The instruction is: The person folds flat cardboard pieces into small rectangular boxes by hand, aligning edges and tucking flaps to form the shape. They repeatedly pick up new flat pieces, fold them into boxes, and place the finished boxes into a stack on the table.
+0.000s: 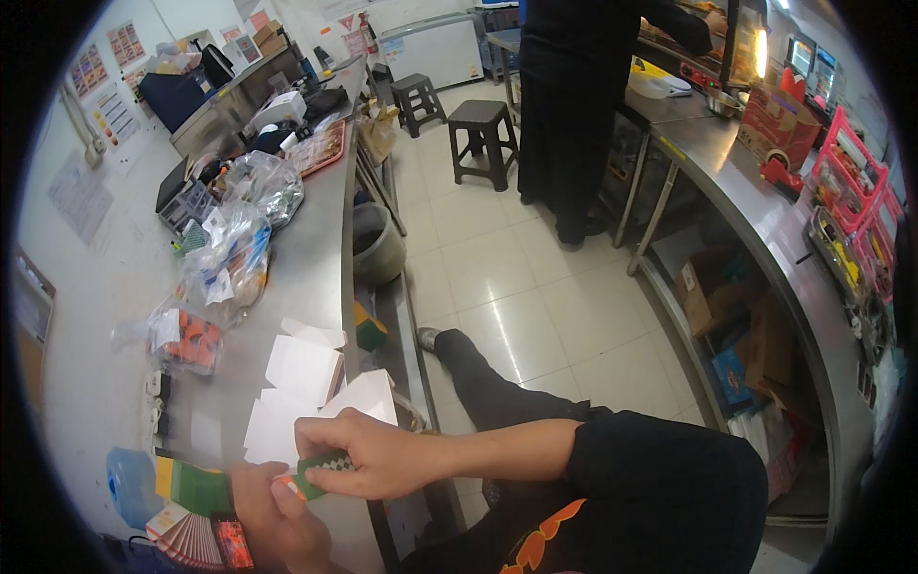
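In front of me, low over the steel counter [316,244], my right hand [368,454] pinches a small green piece with a pale checked pattern [330,461]. Its thumb and fingers close around the upper end. My left hand [277,517] grips the lower end, where an orange and white patch shows near the thumb. Whether the piece is a card, a sticker or a flat packet I cannot tell. Just beyond the hands lie unfolded white cardboard boxes [304,368], their flaps spread. Beside my left hand are a green and yellow stack [196,486] and fanned white flat pieces [186,538].
Clear plastic bags [234,253] and a red-rimmed tray [320,148] crowd the counter further off. A grey bin [376,244] stands beneath its edge. Dark stools [481,143] stand on the tiled floor. A person in black [572,105] works at the right-hand counter [712,158].
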{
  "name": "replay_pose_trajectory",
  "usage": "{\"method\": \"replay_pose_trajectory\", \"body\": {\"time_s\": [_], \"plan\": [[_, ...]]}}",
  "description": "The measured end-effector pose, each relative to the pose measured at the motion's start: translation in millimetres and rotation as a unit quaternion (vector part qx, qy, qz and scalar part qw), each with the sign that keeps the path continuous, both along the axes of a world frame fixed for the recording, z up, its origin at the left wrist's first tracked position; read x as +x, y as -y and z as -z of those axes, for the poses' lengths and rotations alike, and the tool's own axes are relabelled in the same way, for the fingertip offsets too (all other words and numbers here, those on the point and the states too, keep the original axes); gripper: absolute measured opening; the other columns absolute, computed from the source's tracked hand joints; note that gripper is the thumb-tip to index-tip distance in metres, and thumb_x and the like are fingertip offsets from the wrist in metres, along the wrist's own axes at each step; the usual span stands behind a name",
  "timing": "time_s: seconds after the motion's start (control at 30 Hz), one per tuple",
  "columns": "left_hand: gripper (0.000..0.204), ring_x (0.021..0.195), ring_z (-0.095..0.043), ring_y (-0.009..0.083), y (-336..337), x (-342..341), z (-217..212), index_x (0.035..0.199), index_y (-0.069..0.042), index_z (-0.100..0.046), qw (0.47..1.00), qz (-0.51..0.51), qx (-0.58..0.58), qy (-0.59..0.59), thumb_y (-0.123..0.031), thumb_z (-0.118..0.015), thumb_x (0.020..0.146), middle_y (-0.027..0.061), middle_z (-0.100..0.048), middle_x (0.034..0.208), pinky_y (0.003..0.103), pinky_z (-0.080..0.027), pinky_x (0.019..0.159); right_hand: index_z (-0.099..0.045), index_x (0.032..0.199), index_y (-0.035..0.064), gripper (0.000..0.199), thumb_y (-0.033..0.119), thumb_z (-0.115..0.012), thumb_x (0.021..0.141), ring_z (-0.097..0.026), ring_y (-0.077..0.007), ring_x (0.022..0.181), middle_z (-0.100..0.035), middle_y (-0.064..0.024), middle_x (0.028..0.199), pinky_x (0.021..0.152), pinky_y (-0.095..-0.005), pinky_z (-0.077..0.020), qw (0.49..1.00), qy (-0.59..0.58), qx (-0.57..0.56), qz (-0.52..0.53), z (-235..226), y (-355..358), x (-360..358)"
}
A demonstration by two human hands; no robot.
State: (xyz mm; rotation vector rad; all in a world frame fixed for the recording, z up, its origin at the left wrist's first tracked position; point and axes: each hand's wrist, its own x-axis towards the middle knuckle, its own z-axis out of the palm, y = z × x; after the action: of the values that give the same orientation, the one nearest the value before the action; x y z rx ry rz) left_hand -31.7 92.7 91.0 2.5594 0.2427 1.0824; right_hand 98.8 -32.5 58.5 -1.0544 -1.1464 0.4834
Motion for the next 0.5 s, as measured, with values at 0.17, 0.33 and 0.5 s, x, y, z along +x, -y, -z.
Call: {"method": "replay_pose_trajectory", "body": {"time_s": [0.17, 0.33, 0.5], "plan": [[0.024, 0.076, -0.05, 0.0301, -3.0, -5.1, -7.2, 0.085, 0.005, -0.054, 1.0, 0.0, 0.01, -0.021, -0.012, -0.041, 0.096, 0.016, -0.048, 0.082, 0.038, -0.039, 0.071, -0.057, 0.099, -0.0008, 0.014, 0.011, -0.063, 0.093, -0.066, -0.0282, 0.076, -0.065, -0.016, 0.081, 0.071, -0.0361, -0.0505, 0.998, 0.011, 0.03, 0.062, 4.2, -9.7, -11.7], [0.02, 0.074, -0.049, 0.0357, -11.0, -5.5, -2.7, 0.081, 0.0, -0.057, 0.999, 0.037, 0.009, 0.016, -0.019, -0.055, 0.088, 0.0172, -0.05, 0.078, 0.044, -0.037, 0.068, -0.064, 0.106, 0.0, 0.019, 0.013, -0.058, 0.093, -0.066, -0.0281, 0.08, -0.065, -0.0187, 0.089, 0.073, -0.0386, -0.0502, 0.999, 0.024, 0.024, 0.023, 8.2, -19.9, -8.4], [0.01, 0.078, -0.05, 0.033, -6.7, 3.7, 0.6, 0.084, -0.004, -0.057, 0.995, 0.088, 0.006, 0.045, -0.014, -0.056, 0.083, 0.0137, -0.051, 0.082, 0.045, -0.038, 0.076, -0.066, 0.106, -0.0015, 0.014, 0.0, -0.059, 0.094, -0.065, -0.0139, 0.091, -0.068, -0.0077, 0.102, 0.078, -0.0277, -0.0523, 0.998, -0.033, 0.002, 0.062, 4.5, 4.0, -14.5]]}}
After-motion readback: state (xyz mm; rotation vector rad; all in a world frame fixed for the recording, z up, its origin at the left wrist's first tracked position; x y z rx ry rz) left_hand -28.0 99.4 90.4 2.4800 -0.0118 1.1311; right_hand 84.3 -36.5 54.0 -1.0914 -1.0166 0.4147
